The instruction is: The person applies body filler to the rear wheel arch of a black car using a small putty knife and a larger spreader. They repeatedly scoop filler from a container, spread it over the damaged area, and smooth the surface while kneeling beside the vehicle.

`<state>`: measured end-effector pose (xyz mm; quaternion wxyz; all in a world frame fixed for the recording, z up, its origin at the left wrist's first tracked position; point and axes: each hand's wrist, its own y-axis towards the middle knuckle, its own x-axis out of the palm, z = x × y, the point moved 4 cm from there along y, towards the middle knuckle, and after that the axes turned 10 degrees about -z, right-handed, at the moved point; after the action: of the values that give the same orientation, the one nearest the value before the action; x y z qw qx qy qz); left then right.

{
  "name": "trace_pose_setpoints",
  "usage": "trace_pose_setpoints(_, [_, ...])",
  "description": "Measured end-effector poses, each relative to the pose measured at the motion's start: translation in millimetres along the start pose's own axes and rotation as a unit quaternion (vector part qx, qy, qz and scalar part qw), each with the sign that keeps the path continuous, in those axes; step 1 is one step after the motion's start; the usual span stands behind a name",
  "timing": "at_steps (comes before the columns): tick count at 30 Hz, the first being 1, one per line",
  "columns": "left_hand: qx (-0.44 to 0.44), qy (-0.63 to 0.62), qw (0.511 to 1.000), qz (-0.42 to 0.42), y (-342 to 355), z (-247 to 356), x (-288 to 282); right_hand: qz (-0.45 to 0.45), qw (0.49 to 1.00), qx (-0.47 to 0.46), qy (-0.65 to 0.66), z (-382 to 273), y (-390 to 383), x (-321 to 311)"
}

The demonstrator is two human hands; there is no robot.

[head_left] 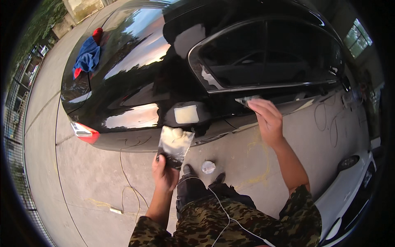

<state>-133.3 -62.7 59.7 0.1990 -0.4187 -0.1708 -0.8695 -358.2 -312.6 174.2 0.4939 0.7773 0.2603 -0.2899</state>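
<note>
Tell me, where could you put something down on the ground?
Bare concrete lies left of the cord, below the car. It is crowded by the shoes and tin.

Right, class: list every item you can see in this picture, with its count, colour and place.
car: one, glossy black, across the upper picture
filler patch: one, pale cream, on the car's side panel
cloths: a blue one with red, on the boot lid
tin: one, round, silver-topped, on the concrete by the shoes
cord: one, thin, pale, on the ground
second car: one, white, right edge
board: one, dark, smeared with cream filler, in the left hand
spreader: one, pale, pressed to the car by the right hand
</note>
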Motion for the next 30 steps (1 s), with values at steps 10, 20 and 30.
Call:
trace_pose_setpoints(10, [0.095, 0.025, 0.994, 0.040, -3.9, 45.2, -66.0, -0.006, 0.922, -0.276, -0.270, 47.1, 174.3, 73.7])
trace_pose_setpoints(20, [0.113, 0.001, 0.990, 0.080, 15.7, 44.6, -87.9, -0.039, 0.913, -0.289, -0.285, 65.9, 195.1, 110.3])
trace_pose_setpoints(30, [0.111, -0.013, 0.989, 0.095, 12.1, 27.1, -78.5, -0.024, 0.920, -0.288, -0.265, 50.7, 207.5, 103.1])
